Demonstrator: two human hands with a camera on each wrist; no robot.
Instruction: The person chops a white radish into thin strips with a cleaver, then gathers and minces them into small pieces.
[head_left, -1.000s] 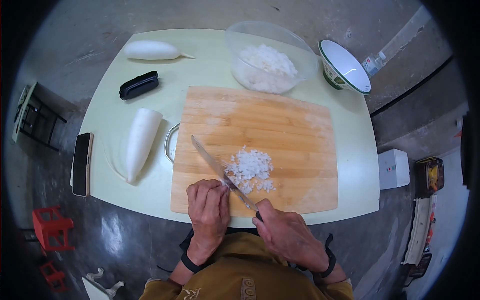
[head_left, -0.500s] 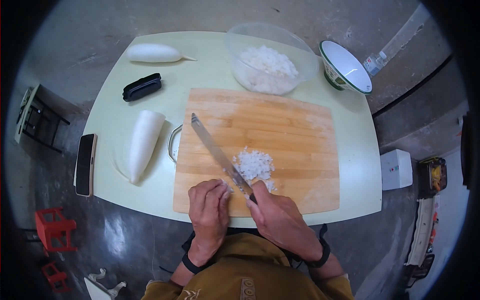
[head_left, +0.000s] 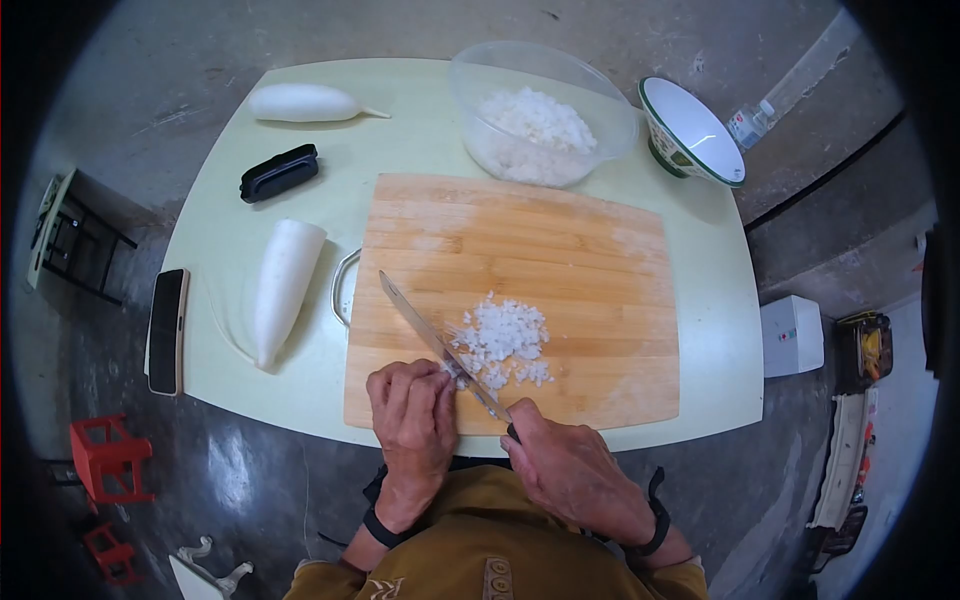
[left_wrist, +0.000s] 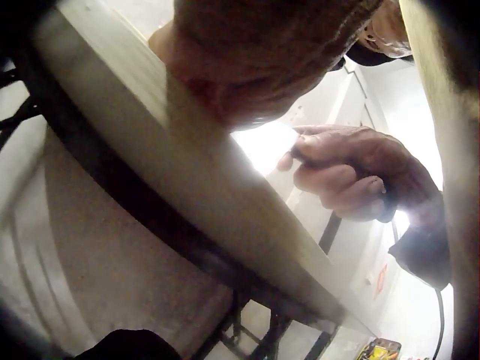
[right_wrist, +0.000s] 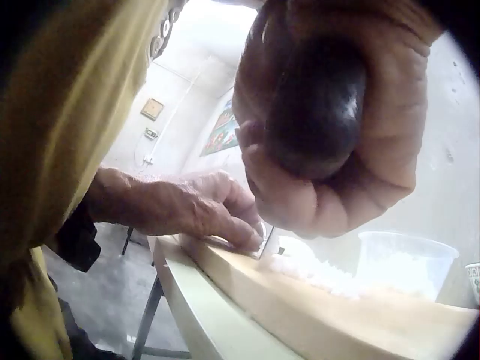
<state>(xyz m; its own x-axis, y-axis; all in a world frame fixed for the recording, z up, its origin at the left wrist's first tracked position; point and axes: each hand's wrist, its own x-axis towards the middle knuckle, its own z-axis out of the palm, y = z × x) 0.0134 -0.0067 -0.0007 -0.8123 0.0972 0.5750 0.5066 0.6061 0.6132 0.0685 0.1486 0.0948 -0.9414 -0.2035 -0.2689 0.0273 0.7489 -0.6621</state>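
My right hand (head_left: 575,470) grips the black handle of a kitchen knife (head_left: 415,320); in the right wrist view the handle's rounded butt (right_wrist: 319,109) fills the curled fingers. The blade slants across the wooden cutting board (head_left: 580,250), its edge low by the left fingertips. My left hand (head_left: 412,415) is at the board's near edge, fingers bent over a small white radish piece (head_left: 449,368) that they mostly hide. Finely chopped radish (head_left: 508,330) lies heaped just right of the blade. In the left wrist view my right hand (left_wrist: 352,169) shows beyond the left.
A peeled white radish (head_left: 285,290) with a cut end lies left of the board, another radish (head_left: 305,102) behind. A clear bowl (head_left: 545,170) of chopped radish and a green-rimmed bowl (head_left: 690,130) stand at the back. A black case (head_left: 280,173) and a phone (head_left: 167,330) lie left.
Half a second ago the knife was lifted and shifted right, away from the left fingers; now its blade is back down beside them. The left hand has barely moved.
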